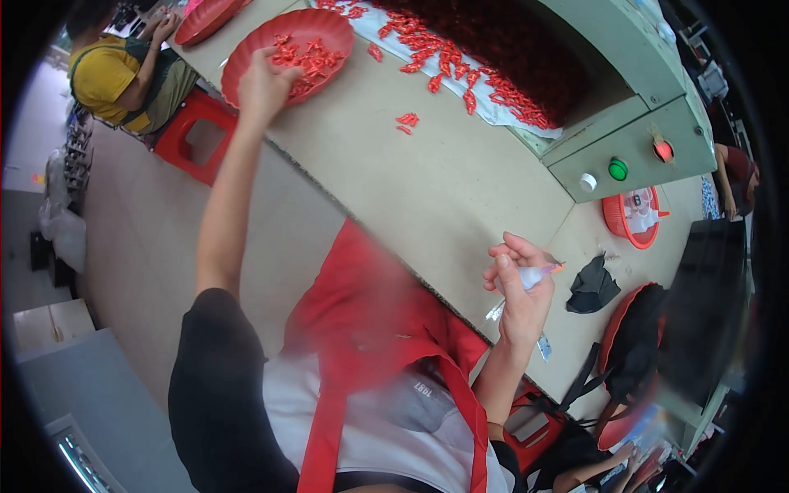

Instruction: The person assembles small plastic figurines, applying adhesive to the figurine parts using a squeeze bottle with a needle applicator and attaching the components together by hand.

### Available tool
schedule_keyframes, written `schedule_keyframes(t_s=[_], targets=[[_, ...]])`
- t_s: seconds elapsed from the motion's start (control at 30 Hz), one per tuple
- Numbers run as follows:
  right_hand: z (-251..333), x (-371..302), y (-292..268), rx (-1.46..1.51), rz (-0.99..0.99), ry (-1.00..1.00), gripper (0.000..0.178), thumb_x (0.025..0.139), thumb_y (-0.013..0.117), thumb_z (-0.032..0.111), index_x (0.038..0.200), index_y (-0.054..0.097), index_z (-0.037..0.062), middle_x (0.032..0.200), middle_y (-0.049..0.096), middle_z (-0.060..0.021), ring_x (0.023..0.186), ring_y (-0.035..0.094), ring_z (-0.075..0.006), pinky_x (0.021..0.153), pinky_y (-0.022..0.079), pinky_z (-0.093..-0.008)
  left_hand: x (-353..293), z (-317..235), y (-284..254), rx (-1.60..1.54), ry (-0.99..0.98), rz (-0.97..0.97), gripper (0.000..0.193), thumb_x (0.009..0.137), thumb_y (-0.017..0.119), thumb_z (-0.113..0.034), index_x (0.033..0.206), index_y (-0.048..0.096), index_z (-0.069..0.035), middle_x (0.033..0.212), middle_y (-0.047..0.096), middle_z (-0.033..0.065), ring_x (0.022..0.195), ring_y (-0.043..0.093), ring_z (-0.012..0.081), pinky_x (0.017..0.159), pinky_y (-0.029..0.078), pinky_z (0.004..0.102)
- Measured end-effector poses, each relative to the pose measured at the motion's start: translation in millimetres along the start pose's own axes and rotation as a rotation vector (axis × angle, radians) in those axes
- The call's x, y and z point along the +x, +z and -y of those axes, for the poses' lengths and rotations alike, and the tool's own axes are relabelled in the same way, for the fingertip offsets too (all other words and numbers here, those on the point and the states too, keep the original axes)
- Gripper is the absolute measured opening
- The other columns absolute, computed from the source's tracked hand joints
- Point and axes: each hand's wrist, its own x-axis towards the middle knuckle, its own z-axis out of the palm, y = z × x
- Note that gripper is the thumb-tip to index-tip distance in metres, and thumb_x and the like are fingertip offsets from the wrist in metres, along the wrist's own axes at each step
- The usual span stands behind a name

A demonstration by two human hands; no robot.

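Beige worktop [353,156] adjoins a green machine [612,135], left grip [267,85] in a red dish [330,29], hold unclear, right grip [526,311] clasping a bottle [531,276].

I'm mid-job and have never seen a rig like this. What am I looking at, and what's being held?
No robot here: these are a person's bare hands, seen from a camera worn on their head, looking down. The wide lens bends straight edges. The left hand reaches into a red bowl of small red pieces; whether it grips any is unclear. The right hand holds a small bottle with a coloured tip. On the table, more red pieces lie loose and on a white sheet; a red basket stands at the right.
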Motion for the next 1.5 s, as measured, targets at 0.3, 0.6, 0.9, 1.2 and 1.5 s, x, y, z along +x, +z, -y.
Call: schedule_keyframes(t_s=[0.3,0.6,0.9,1.2,1.5], targets=[[-4,2,3,-0.018,0.014,0.059,0.023,0.081,0.061,0.004,0.103,0.055,0.0011,0.085,0.059,-0.0039,0.066,0.056,-0.0082,0.059,0.046,-0.0206,16,-58,43,0.129,0.387,-0.187,0.037,0.074,0.067,-0.025,0.106,0.059,-0.007,0.099,0.060,0.0157,0.092,0.058,0.0300,0.077,0.048,0.0398],[-5,-17,-13,-0.042,-0.034,0.053,0.023,0.080,0.059,0.001,0.103,0.056,0.0007,0.084,0.058,-0.0027,0.068,0.054,-0.0071,0.060,0.045,-0.0206,-17,-215,136,0.093,0.421,0.356,0.017,0.070,0.064,-0.015,0.083,0.067,-0.004,0.084,0.065,0.0168,0.082,0.063,0.0322,0.071,0.051,0.0401],[-12,-25,-28,-0.010,-0.122,-0.132,0.038,0.077,0.055,-0.007,0.113,0.047,0.0020,0.089,0.051,-0.0034,0.081,0.053,-0.0096,0.070,0.044,-0.0221,-74,-183,78,-1.283,0.005,0.897,0.029,0.081,0.059,-0.014,0.108,0.056,-0.002,0.091,0.062,0.0102,0.084,0.060,0.0207,0.080,0.048,0.0319],[8,-25,-26,0.169,-0.037,-0.198,0.047,0.076,0.054,-0.011,0.118,0.037,0.0002,0.101,0.053,-0.0111,0.096,0.056,-0.0194,0.083,0.046,-0.0304,-202,-159,22,-2.226,-0.971,1.464,0.040,0.089,0.049,-0.006,0.128,0.040,-0.006,0.115,0.044,0.0168,0.095,0.052,0.0189,0.081,0.048,0.0251],[14,-37,-17,0.279,-0.108,-0.223,0.035,0.076,0.060,-0.007,0.108,0.046,-0.0036,0.098,0.058,-0.0163,0.089,0.061,-0.0224,0.077,0.053,-0.0334,-203,-156,11,-2.094,-0.785,1.462,0.032,0.090,0.049,-0.015,0.116,0.049,0.003,0.113,0.053,0.0165,0.088,0.059,0.0177,0.077,0.051,0.0231]])
